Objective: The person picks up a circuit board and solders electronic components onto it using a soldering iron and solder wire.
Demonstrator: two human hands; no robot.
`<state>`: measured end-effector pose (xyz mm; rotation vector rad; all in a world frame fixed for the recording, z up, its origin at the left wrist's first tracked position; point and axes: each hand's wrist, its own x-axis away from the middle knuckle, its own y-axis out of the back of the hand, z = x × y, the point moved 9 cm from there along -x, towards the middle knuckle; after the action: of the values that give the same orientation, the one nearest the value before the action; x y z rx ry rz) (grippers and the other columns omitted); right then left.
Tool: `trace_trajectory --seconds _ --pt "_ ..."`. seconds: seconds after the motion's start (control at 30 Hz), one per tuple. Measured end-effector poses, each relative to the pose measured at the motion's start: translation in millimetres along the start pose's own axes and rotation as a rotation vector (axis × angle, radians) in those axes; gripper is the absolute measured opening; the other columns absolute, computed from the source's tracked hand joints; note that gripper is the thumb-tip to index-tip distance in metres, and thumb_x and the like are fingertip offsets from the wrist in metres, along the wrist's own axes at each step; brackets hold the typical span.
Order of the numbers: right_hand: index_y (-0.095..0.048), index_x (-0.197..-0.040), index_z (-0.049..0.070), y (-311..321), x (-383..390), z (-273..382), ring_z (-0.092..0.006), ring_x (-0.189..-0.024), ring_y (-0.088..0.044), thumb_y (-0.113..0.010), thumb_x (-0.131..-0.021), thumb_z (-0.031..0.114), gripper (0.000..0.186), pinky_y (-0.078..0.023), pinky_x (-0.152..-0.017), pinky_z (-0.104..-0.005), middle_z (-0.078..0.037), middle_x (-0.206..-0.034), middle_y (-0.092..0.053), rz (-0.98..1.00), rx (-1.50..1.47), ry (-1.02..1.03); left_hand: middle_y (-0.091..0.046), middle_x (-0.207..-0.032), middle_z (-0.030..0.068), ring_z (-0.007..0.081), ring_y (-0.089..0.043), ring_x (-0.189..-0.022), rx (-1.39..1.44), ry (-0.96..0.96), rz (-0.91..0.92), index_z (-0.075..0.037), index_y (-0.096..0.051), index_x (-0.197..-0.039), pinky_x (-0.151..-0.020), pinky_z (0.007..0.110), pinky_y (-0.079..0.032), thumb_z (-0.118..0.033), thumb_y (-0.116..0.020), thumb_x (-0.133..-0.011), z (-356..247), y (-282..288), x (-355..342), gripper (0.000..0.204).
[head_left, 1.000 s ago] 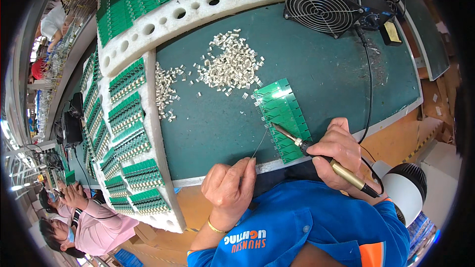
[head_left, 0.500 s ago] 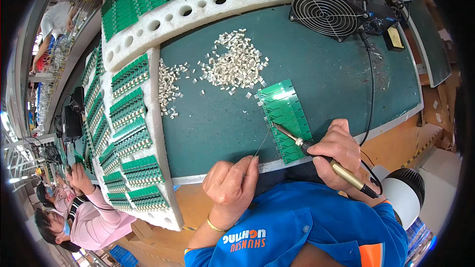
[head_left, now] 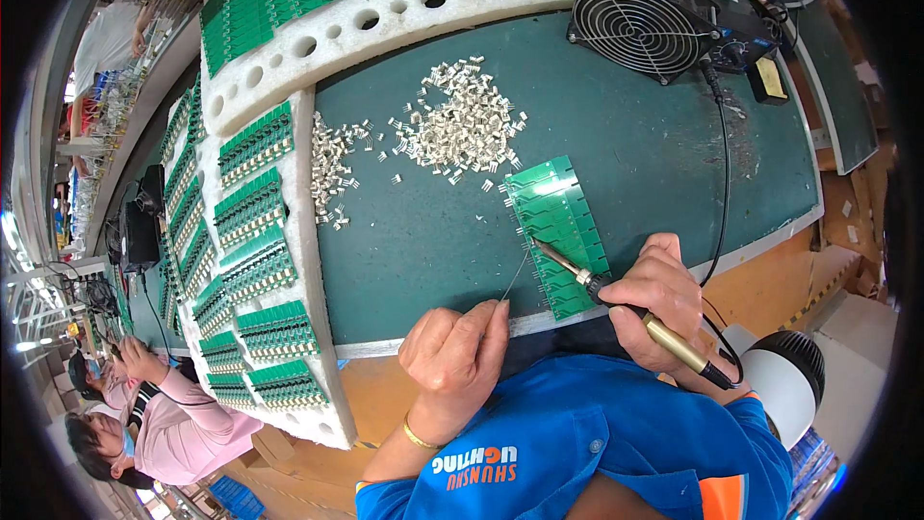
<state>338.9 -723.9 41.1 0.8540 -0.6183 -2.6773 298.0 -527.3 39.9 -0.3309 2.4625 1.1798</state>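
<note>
A green circuit board panel (head_left: pixel 560 221) lies on the dark green work mat near its front edge, with small pins along its left side. My right hand (head_left: pixel 659 303) is closed round a soldering iron (head_left: pixel 664 332), whose tip touches or nearly touches the board's left edge. Between the thumb and fingers of my left hand (head_left: pixel 457 347) I pinch a thin solder wire (head_left: pixel 516 277). The wire's far end meets the board close to the iron's tip. Whether solder is melting there is too small to tell.
White connectors (head_left: pixel 462 125) lie in a heap beyond the board. Foam racks (head_left: pixel 318 231) with finished-looking boards stand left and at the back. A fan (head_left: pixel 640 29) and a yellow sponge holder (head_left: pixel 768 79) sit at the back right. The iron's cord (head_left: pixel 724 183) crosses the mat.
My left hand has shifted very slightly right with the solder wire. The iron's tip stays at about the same place on the board's left edge.
</note>
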Motion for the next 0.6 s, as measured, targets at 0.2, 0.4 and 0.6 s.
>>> trace_trajectory --seconds 0.2,0.4,0.6 --pt "-0.068 -0.090 0.008 0.9 -0.7 0.8 -0.0205 -0.056 -0.051 -0.073 -0.071 0.005 0.021 -0.038 -0.070 -0.0380 -0.002 -0.069 -0.061 -0.003 0.004 0.001 -0.054 -0.059 0.0043 0.0162 -0.049 -0.048 -0.007 0.003 0.015 -0.005 -0.073 -0.081 -0.045 0.029 -0.037 0.001 -0.082 -0.071 0.0 -2.0 -0.7 0.015" --pt "-0.068 -0.091 0.008 0.8 1.2 3.9 -0.0206 -0.057 -0.051 -0.073 -0.070 0.005 0.022 -0.038 -0.070 -0.0381 -0.002 -0.068 -0.060 0.000 0.025 0.002 -0.054 -0.059 0.0038 0.0155 -0.048 -0.048 0.002 0.000 0.012 -0.005 -0.073 -0.081 -0.045 0.029 -0.037 0.001 -0.082 -0.071 -0.6 -1.7 0.9 0.015" --pt "-0.068 -0.091 0.009 0.0 2.8 5.3 -0.0205 -0.057 -0.051 -0.073 -0.068 0.004 0.024 -0.038 -0.070 -0.0383 -0.002 -0.068 -0.060 0.004 0.035 -0.003 -0.053 -0.058 0.0035 0.0151 -0.048 -0.047 0.006 0.000 0.021 -0.005 -0.073 -0.081 -0.045 0.029 -0.036 0.001 -0.082 -0.071 -0.6 -1.3 1.4 0.014"
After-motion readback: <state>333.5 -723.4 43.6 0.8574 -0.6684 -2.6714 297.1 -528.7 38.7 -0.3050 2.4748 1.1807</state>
